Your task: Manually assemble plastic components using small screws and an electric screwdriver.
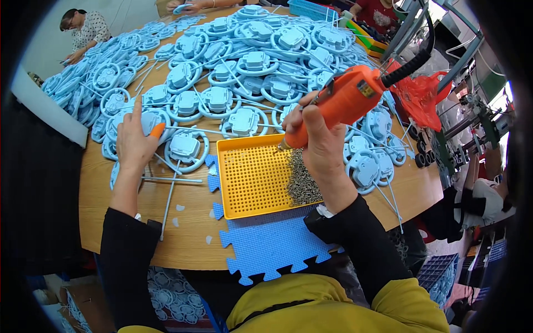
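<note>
My right hand (323,152) is wrapped round an orange electric screwdriver (351,95), held tilted with its tip pointing down over a yellow perforated tray (252,183). Small metal screws (302,182) are heaped along the tray's right side, partly behind my right hand. On the left, my left hand (133,143) reaches over the near edge of the pile, its index finger stretched out and an orange cover on the thumb. Just beside that thumb lies a light blue ring-shaped plastic part (151,120) with a raised middle housing. Whether my fingers touch it, I cannot tell.
A large pile of light blue parts (252,62) with thin rods covers the table's far half. A blue foam mat (277,244) lies under the tray. The screwdriver's black cable (411,65) rises at the right, near a red plastic bag (419,100). Another person (89,28) sits far left.
</note>
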Action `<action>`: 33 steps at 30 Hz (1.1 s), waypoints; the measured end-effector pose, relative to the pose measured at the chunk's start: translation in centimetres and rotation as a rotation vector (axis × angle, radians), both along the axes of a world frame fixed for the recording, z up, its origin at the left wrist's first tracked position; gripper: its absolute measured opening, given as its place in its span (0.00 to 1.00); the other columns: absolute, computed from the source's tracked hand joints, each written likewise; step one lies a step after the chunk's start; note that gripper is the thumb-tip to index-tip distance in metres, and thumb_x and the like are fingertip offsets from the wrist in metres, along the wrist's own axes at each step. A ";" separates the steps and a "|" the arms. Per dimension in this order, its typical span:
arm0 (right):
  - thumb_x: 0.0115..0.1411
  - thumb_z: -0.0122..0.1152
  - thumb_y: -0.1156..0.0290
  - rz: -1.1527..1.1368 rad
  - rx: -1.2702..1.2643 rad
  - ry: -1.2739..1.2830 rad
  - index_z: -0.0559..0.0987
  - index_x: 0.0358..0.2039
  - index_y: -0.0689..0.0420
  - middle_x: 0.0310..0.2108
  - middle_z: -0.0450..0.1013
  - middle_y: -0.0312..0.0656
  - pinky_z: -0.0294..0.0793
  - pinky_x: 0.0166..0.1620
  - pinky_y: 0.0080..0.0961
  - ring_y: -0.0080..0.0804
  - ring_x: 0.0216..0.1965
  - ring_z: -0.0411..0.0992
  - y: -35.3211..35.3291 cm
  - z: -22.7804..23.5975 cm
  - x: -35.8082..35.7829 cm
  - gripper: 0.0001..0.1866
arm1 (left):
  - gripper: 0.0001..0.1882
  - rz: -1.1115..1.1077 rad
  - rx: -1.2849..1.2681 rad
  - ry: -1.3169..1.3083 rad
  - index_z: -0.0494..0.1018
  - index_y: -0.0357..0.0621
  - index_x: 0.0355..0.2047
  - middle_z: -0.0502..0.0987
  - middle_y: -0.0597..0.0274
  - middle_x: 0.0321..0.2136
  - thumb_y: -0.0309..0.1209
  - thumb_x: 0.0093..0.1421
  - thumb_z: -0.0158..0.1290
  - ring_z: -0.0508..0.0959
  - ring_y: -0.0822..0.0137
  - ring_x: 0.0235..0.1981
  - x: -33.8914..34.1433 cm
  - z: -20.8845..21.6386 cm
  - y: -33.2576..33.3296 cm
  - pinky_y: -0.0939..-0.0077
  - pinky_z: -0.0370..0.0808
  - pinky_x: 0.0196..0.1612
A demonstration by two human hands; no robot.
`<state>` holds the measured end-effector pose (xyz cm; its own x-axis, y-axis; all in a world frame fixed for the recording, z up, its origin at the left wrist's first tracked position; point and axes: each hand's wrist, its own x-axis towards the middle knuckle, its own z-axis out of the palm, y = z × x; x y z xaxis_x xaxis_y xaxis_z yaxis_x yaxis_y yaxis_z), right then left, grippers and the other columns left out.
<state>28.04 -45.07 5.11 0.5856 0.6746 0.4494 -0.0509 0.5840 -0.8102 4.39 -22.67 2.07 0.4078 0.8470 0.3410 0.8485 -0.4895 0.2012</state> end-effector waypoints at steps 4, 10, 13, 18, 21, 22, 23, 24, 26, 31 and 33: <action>0.56 0.67 0.56 -0.022 -0.011 -0.007 0.68 0.39 0.56 0.23 0.70 0.37 0.72 0.36 0.31 0.27 0.25 0.70 1.2 -0.8 0.2 0.21 | 0.42 -0.114 0.049 -0.260 0.55 0.49 0.66 0.71 0.50 0.46 0.35 0.52 0.62 0.72 0.55 0.44 -3.3 -0.7 0.7 0.63 0.69 0.47; 0.56 0.67 0.56 -0.056 -0.067 -0.021 0.67 0.39 0.56 0.23 0.69 0.36 0.72 0.34 0.28 0.27 0.25 0.70 1.4 -1.4 1.0 0.22 | 0.39 -0.384 -0.243 -0.583 0.55 0.46 0.66 0.69 0.52 0.52 0.33 0.56 0.59 0.70 0.63 0.48 -8.0 2.5 -6.0 0.67 0.67 0.50; 0.56 0.67 0.56 -0.033 -0.054 -0.039 0.67 0.39 0.56 0.22 0.69 0.36 0.72 0.33 0.27 0.27 0.24 0.69 2.1 -1.5 0.4 0.22 | 0.39 -0.682 -0.126 -0.263 0.62 0.41 0.59 0.71 0.48 0.48 0.37 0.49 0.65 0.74 0.51 0.47 -8.8 4.0 -14.0 0.60 0.71 0.49; 0.56 0.67 0.56 -0.009 -0.027 -0.049 0.67 0.37 0.56 0.21 0.68 0.35 0.72 0.31 0.27 0.26 0.23 0.69 2.0 -1.7 0.7 0.21 | 0.30 -0.961 -0.217 -0.094 0.72 0.47 0.50 0.71 0.47 0.47 0.35 0.45 0.65 0.73 0.48 0.47 -4.7 2.8 -21.1 0.58 0.72 0.48; 0.56 0.66 0.56 -0.013 -0.040 -0.044 0.67 0.37 0.56 0.21 0.68 0.35 0.72 0.33 0.28 0.26 0.24 0.69 1.6 -1.2 0.3 0.21 | 0.28 -1.083 -0.260 -0.036 0.71 0.47 0.51 0.69 0.50 0.50 0.30 0.47 0.63 0.70 0.49 0.51 -3.0 1.0 -22.1 0.60 0.72 0.50; 0.56 0.66 0.56 -0.014 -0.043 -0.046 0.67 0.37 0.56 0.21 0.68 0.35 0.72 0.33 0.28 0.26 0.24 0.69 1.3 -1.2 0.2 0.21 | 0.28 -1.113 -0.340 -0.100 0.70 0.47 0.51 0.68 0.49 0.51 0.29 0.48 0.63 0.69 0.49 0.52 -2.3 0.6 -22.4 0.61 0.72 0.50; 0.57 0.66 0.56 -0.029 -0.048 -0.059 0.68 0.38 0.56 0.22 0.68 0.35 0.72 0.34 0.29 0.26 0.24 0.69 1.1 -1.0 0.6 0.21 | 0.27 -1.143 -0.414 -0.160 0.70 0.46 0.51 0.68 0.49 0.52 0.28 0.48 0.62 0.68 0.49 0.54 -1.7 0.3 -22.4 0.62 0.72 0.50; 0.57 0.65 0.55 -0.038 -0.057 -0.066 0.68 0.38 0.56 0.22 0.68 0.35 0.72 0.35 0.30 0.26 0.24 0.69 0.9 -0.8 0.4 0.21 | 0.30 -1.132 -0.447 -0.174 0.67 0.45 0.54 0.66 0.48 0.54 0.27 0.49 0.62 0.66 0.48 0.56 -1.9 0.0 -22.5 0.59 0.70 0.52; 0.57 0.65 0.54 -0.023 -0.003 -0.069 0.68 0.39 0.56 0.23 0.68 0.36 0.72 0.35 0.32 0.27 0.24 0.69 0.2 0.1 0.2 0.21 | 0.33 -1.076 -0.394 -0.245 0.65 0.45 0.56 0.66 0.47 0.53 0.27 0.49 0.63 0.66 0.47 0.55 -2.5 -0.9 -22.8 0.58 0.69 0.53; 0.56 0.58 0.41 0.090 0.034 -0.084 0.67 0.39 0.55 0.22 0.64 0.35 0.70 0.35 0.33 0.25 0.23 0.66 -4.1 4.5 -3.7 0.28 | 0.47 -0.786 -0.341 -0.553 0.54 0.37 0.62 0.69 0.46 0.49 0.30 0.45 0.67 0.69 0.48 0.50 -2.3 -3.2 -24.5 0.59 0.66 0.53; 0.61 0.59 0.52 0.203 0.133 -0.035 0.68 0.39 0.59 0.23 0.68 0.38 0.69 0.26 0.21 0.26 0.23 0.68 -5.5 3.8 -5.8 0.22 | 0.50 -0.750 -0.274 -0.515 0.50 0.34 0.64 0.70 0.49 0.47 0.30 0.45 0.67 0.70 0.51 0.47 -1.6 -3.5 -24.9 0.61 0.66 0.52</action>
